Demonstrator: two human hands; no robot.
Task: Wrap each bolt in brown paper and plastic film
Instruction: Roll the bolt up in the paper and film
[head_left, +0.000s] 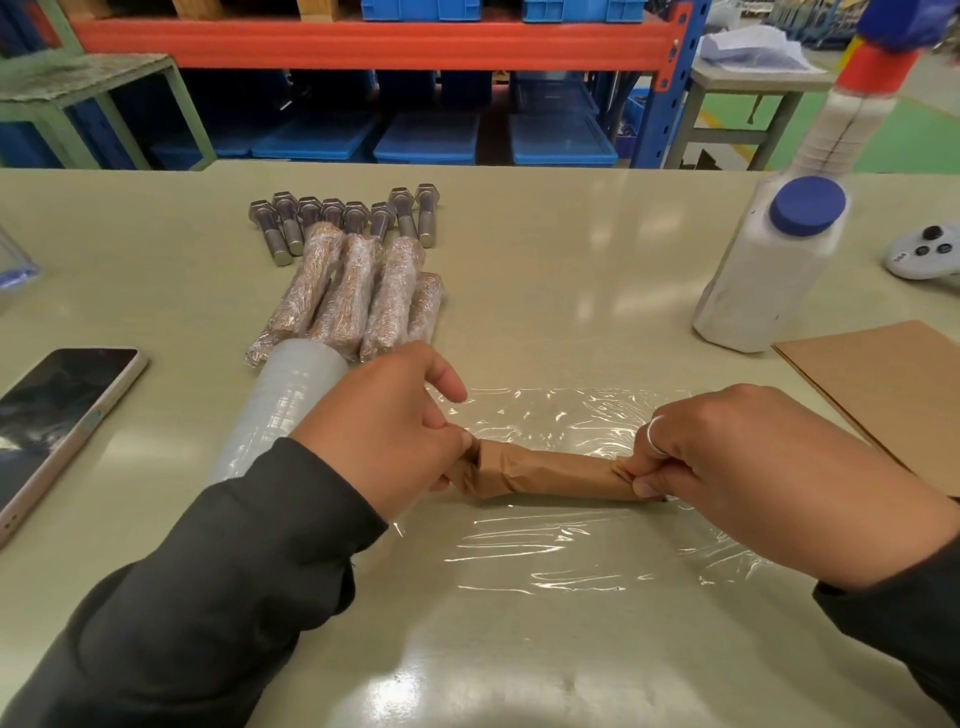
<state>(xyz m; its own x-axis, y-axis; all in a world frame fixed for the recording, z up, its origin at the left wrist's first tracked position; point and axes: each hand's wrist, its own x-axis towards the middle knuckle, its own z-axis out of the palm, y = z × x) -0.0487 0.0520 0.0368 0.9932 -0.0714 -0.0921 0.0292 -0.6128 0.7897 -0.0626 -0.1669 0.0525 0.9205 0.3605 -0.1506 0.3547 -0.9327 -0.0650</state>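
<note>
Fingers of left hand and right hand pinch opposite twisted ends of paper-wrapped bolt, long axis left-right across plastic film, equally near both.

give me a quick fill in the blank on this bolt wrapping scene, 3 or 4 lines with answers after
1. Both hands, left hand and right hand, pinch the ends of a bolt wrapped in brown ____.
2. That wrapped bolt lies on a sheet of clear ____.
3. The bare bolts number ____.
4. The white bottle has a ____ cap.

Missing words: paper; film; eight; blue
</note>
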